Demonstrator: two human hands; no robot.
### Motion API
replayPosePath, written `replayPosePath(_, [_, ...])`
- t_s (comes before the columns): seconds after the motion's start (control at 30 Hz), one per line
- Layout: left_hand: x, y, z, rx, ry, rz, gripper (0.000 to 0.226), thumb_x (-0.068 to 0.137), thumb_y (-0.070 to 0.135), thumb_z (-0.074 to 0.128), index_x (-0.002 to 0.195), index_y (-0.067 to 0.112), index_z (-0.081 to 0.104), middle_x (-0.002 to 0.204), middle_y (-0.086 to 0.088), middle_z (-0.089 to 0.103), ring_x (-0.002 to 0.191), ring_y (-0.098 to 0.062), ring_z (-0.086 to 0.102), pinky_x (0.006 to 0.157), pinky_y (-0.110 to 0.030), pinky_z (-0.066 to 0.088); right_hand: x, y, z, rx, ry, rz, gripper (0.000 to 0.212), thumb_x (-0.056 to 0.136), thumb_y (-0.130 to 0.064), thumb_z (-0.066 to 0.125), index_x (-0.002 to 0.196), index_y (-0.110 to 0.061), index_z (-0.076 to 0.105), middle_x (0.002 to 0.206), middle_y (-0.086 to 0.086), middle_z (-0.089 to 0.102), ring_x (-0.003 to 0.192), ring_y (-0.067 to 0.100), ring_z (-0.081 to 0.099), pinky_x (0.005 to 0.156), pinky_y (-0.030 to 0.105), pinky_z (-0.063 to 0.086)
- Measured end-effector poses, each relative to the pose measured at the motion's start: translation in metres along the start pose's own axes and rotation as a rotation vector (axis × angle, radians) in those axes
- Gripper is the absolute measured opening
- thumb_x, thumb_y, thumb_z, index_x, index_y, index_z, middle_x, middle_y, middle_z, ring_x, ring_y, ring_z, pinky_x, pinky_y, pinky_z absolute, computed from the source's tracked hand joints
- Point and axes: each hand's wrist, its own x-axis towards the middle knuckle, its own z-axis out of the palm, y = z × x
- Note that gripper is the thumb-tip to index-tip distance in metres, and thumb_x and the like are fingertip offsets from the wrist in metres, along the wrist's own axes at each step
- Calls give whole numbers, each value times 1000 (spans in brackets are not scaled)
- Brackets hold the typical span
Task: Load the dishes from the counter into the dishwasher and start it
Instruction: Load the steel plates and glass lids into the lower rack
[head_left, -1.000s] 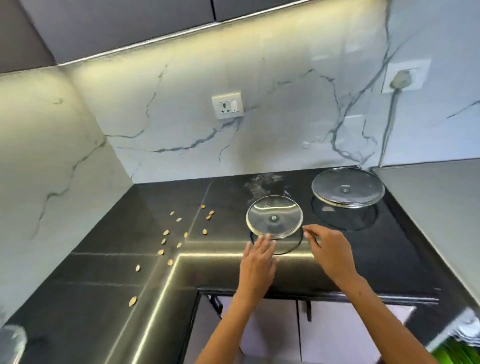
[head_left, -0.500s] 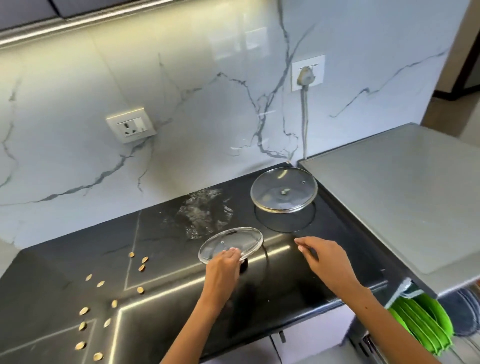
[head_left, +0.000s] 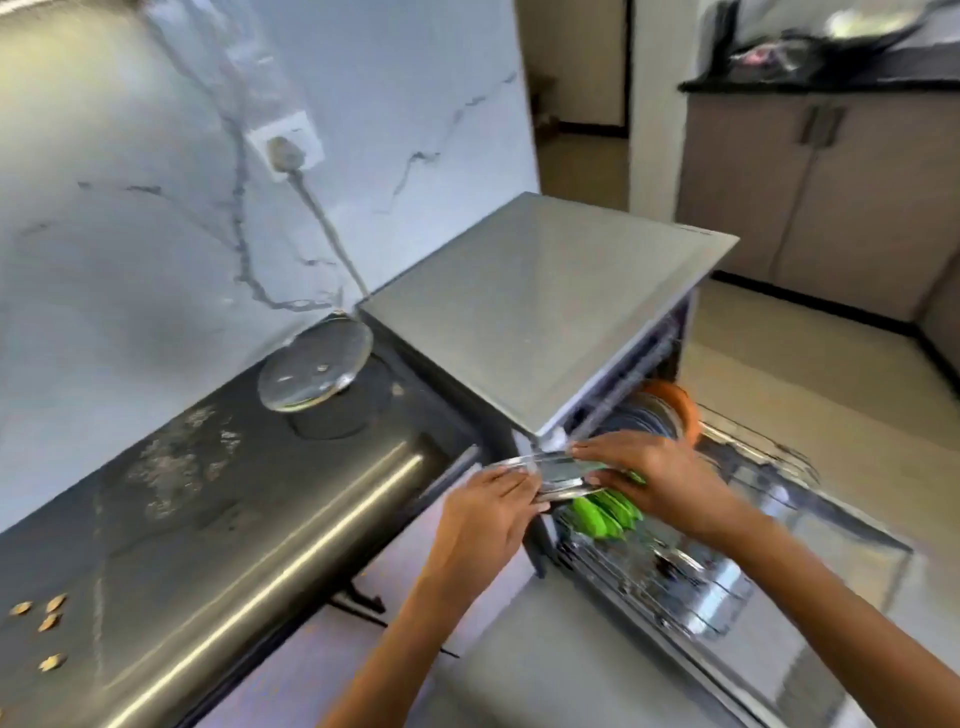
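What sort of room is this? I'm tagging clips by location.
Most likely a home kitchen: a black counter under a marble backsplash, an open dishwasher with plates racked inside, and both hands holding a glass lid.

Bright, motion-blurred wide-angle view, edges bowed, strip-light glare along the black counter (head_left: 218, 519).

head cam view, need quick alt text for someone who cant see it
Both hands, left hand and right hand, hold a small glass lid above the open dishwasher's lower rack, which holds green plates. A larger glass lid remains on the black counter.
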Motion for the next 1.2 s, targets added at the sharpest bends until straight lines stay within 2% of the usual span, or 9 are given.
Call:
replayPosePath(0.13, [48,61,60,-145,9,122,27,86,29,58,94,10,75,92,2,73,86,-14,64,81,-21,47,-79,51,-40,-24,-96,153,46,87,-56,42,105,-23,68,98,-5,71,85,18,68,66,33,56])
replayPosePath(0.23, [77,95,112,-239,-78,183,20,83,23,64,94,10,74,92,3,73,86,-15,66,77,-26,53,-129,90,-49,-95,-88,326,16,82,-31,64,95,-23,67,84,-4,71,72,21,68,56,33,55])
replayPosePath(0.33, [105,116,172,-336,-183,207,22,84,28,61,93,13,74,93,4,73,84,-14,67,76,-26,53,-163,126,-45,-139,-43,531,18,71,-16,77,83,-25,67,72,-9,69,61,17,65,50,22,45])
replayPosePath(0.43, [123,117,236,-391,-298,188,23,79,23,71,99,14,73,103,4,72,95,-12,67,87,-25,50,-186,169,-16,-172,-5,694,20,67,-15,79,78,-27,67,67,-10,67,56,15,64,49,16,37])
replayPosePath(0.53, [118,95,318,-327,-378,65,43,72,16,81,114,14,69,120,2,66,111,-11,61,99,-34,46,-206,223,29,-164,20,866,26,61,-9,83,77,-24,70,65,-6,69,53,21,64,43,21,44])
replayPosePath(0.67, [75,56,422,-173,-549,-21,43,74,13,77,116,12,68,122,0,63,111,-15,62,100,-38,45,-219,292,95,-91,23,1017,32,55,-5,87,76,-24,72,62,-6,69,50,21,64,41,25,47])
replayPosePath(0.77, [32,37,484,-89,-765,6,63,55,20,88,114,10,69,120,-4,65,109,-20,64,100,-44,38,-215,333,138,-27,-17,1054,28,64,-11,84,87,-23,75,72,-3,73,61,22,68,50,26,51])
replayPosePath(0.87, [3,28,529,-88,-915,71,75,51,30,89,118,7,66,126,-8,62,114,-23,60,102,-43,26,-208,367,177,73,-122,1070,18,87,-23,64,104,-22,70,93,3,73,85,29,67,70,34,51])
replayPosePath(1.2, [-29,30,578,-142,-1034,85,90,56,42,83,132,5,54,141,-11,48,125,-23,51,107,-43,17,-195,421,247,112,-348,1076,22,93,-21,52,110,-20,65,99,9,70,94,30,64,77,36,51])
